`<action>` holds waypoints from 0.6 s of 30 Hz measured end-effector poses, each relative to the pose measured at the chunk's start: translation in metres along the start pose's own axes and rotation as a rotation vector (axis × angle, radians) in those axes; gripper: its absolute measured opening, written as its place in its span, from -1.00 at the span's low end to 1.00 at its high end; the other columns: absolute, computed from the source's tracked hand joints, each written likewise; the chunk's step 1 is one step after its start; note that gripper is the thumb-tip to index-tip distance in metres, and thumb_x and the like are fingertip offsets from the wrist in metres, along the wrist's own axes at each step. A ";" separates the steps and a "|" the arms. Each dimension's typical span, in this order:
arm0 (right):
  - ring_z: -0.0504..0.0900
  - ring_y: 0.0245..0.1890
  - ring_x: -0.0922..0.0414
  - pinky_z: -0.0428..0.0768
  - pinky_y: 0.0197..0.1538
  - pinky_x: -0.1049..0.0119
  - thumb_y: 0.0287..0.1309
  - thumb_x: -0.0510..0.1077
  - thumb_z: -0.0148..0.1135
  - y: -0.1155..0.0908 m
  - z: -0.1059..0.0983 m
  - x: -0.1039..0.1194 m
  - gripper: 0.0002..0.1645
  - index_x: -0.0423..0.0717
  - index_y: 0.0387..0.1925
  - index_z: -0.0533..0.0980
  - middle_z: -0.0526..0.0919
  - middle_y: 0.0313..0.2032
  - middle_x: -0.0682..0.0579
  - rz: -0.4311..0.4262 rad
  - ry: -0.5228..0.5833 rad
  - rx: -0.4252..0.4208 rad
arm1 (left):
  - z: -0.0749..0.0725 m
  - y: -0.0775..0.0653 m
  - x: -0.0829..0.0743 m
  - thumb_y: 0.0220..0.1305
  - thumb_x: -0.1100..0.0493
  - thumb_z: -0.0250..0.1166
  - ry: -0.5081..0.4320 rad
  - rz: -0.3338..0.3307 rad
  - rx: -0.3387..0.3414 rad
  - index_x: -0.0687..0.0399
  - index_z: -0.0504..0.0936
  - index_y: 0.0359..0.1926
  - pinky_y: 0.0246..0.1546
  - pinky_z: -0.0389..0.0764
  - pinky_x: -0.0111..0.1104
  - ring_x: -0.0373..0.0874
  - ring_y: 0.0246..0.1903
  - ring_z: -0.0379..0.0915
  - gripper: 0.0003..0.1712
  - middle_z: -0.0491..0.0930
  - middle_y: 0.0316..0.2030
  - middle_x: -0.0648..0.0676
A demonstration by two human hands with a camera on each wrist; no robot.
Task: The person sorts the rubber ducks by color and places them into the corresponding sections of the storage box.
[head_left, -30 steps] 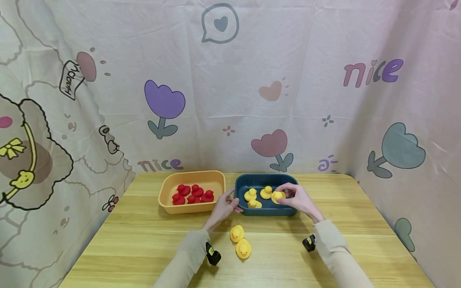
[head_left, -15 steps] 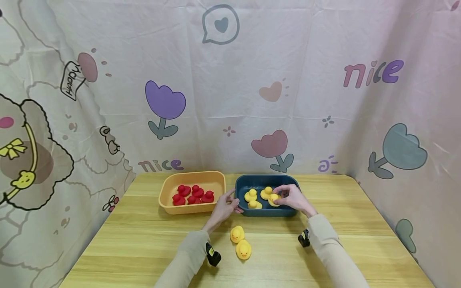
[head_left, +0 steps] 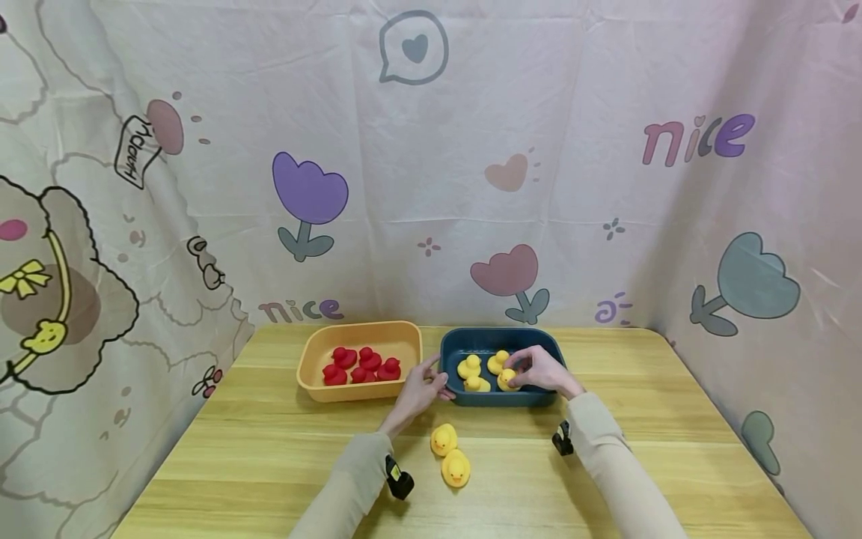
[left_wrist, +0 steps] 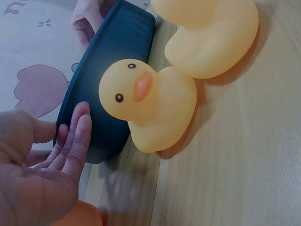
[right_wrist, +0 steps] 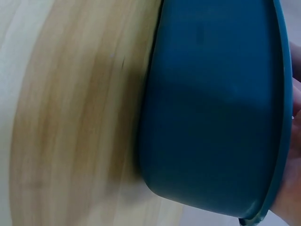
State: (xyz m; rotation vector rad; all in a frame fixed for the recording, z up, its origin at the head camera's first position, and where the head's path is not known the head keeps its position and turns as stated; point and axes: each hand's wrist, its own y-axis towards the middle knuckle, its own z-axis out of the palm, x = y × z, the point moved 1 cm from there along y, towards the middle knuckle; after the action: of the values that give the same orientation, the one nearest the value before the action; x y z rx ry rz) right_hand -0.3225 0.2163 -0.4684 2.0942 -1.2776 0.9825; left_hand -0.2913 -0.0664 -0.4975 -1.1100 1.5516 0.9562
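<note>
In the head view my right hand (head_left: 541, 368) reaches over the rim of a dark blue plastic bin (head_left: 500, 399) and pinches a yellow rubber duck (head_left: 506, 380) low inside it. Several other yellow ducks sit in the bin, one (head_left: 469, 366) at the left. My left hand (head_left: 420, 387) holds the bin's left front corner, thumb at the rim and fingers along the outer wall, as the left wrist view shows for the hand (left_wrist: 51, 160). The right wrist view shows mostly the bin's outer wall (right_wrist: 211, 103); the right hand (right_wrist: 290, 179) is partly hidden behind the rim.
An orange-yellow bin (head_left: 310, 385) with several red ducks (head_left: 362, 364) stands left of the blue one. Two yellow ducks, one (head_left: 444, 439) behind the other (head_left: 456, 469), lie on the wooden table (head_left: 269, 464) in front. A printed cloth (head_left: 431, 187) hangs behind.
My right hand, with the yellow duck in its fingers, has moved left and slightly toward me inside the blue bin. My left hand has stayed at the bin's corner.
</note>
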 end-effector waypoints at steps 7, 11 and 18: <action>0.56 -0.45 0.15 0.59 -0.37 0.49 -0.02 -0.36 0.48 0.002 0.002 0.000 -0.66 -0.39 -0.14 0.65 0.71 -0.33 -0.25 0.016 0.018 0.045 | 0.000 0.000 -0.001 0.48 0.31 0.12 -0.004 -0.002 0.000 0.38 0.14 0.50 -0.22 0.81 -0.32 0.11 -0.32 0.77 -0.33 0.59 -0.31 0.26; 0.55 -0.47 0.19 0.59 -0.38 0.48 0.00 -0.36 0.47 0.003 0.004 -0.001 -0.68 -0.37 -0.15 0.64 0.71 -0.35 -0.22 0.026 0.014 0.059 | 0.000 0.000 -0.001 0.48 0.31 0.12 -0.006 -0.009 -0.002 0.36 0.14 0.51 -0.22 0.81 -0.33 0.10 -0.32 0.78 -0.33 0.60 -0.31 0.24; 0.51 -0.49 0.25 0.57 -0.40 0.50 0.00 -0.41 0.44 0.004 0.007 -0.005 -0.72 -0.38 -0.18 0.64 0.69 -0.27 -0.25 0.025 0.004 0.074 | 0.000 0.001 0.001 0.49 0.31 0.11 0.002 0.009 0.001 0.42 0.13 0.50 -0.23 0.82 -0.25 0.12 -0.33 0.77 -0.33 0.59 -0.31 0.27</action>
State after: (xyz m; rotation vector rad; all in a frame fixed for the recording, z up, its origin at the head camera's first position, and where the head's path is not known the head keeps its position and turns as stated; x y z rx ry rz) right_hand -0.3254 0.2116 -0.4763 2.1352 -1.2869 1.0586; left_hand -0.2918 -0.0660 -0.4982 -1.1043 1.5599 0.9606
